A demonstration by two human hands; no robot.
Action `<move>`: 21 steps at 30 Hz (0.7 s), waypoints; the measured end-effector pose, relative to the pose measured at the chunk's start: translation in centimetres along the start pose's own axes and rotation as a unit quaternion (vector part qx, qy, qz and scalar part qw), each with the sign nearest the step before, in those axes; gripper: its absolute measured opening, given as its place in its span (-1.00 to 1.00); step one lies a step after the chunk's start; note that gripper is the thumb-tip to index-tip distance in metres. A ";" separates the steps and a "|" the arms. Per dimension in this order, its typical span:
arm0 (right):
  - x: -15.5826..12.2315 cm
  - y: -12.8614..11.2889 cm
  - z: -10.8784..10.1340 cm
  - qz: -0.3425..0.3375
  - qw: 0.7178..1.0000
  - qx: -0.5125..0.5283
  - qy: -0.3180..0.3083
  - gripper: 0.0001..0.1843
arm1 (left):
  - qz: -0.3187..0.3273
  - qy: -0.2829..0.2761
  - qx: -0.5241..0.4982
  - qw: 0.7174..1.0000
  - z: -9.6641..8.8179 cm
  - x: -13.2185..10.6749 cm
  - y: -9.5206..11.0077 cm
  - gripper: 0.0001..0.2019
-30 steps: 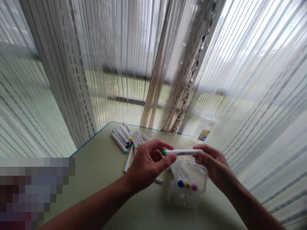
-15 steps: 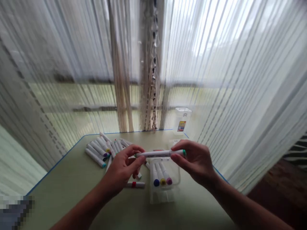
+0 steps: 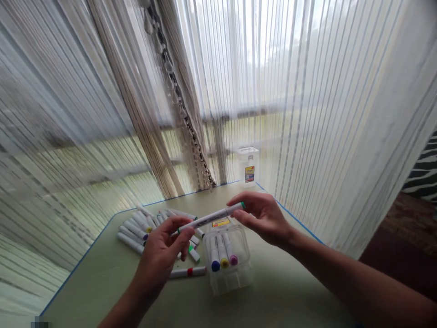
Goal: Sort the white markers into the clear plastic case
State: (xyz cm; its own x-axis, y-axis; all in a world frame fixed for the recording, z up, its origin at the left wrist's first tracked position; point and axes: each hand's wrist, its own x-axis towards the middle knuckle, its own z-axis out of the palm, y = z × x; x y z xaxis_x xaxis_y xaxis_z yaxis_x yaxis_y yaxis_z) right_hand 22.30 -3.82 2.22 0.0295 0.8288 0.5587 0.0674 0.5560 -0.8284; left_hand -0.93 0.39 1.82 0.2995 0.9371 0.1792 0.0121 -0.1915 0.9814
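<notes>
A white marker with green end caps is held level above the table by both hands. My left hand pinches its near-left end between thumb and fingers. My right hand pinches its far-right end. Just below the marker lies a clear plastic case on its side, with three markers inside showing blue, yellow and purple caps. A heap of several white markers lies on the table left of my left hand. One marker with a red band lies alone near the case.
The pale green table has a blue edge and stands in a corner of sheer striped curtains. A second clear case with a coloured label stands upright at the far table edge. A dark patterned surface shows at the right.
The view has swung right, so the table and curtains sit differently in the picture. The green marker has been turned end for end between my hands and now tilts up to the right.
</notes>
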 end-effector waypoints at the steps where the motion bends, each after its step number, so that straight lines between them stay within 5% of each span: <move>1: 0.0 0.1 -0.1 0.003 1.000 0.004 -0.003 -0.83 | 0.003 0.002 -0.003 1.000 0.0 -0.1 0.1 -0.69; 7: -0.1 0.0 -0.3 -0.021 0.998 -0.054 -0.005 -0.83 | 0.006 -0.025 -0.030 0.999 -0.5 -0.2 0.4 -0.66; 15: -0.6 -3.0 -0.3 -0.156 0.962 -0.219 -0.055 -0.89 | 0.033 -0.087 -0.062 0.994 -1.2 0.3 -0.2 -0.61; 21: -2.2 -7.6 -1.9 -0.107 0.973 -0.201 -0.041 -0.88 | 0.029 -0.090 -0.075 0.993 -1.3 0.3 -0.5 -0.58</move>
State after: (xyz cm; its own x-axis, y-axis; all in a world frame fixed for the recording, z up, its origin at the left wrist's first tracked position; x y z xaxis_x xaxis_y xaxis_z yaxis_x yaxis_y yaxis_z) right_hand 23.59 -10.01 7.38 -0.1068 0.7080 0.6981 0.4490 0.6608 -0.6014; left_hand -2.09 1.17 1.49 0.4609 0.8559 0.2347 -0.1489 -0.1862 0.9712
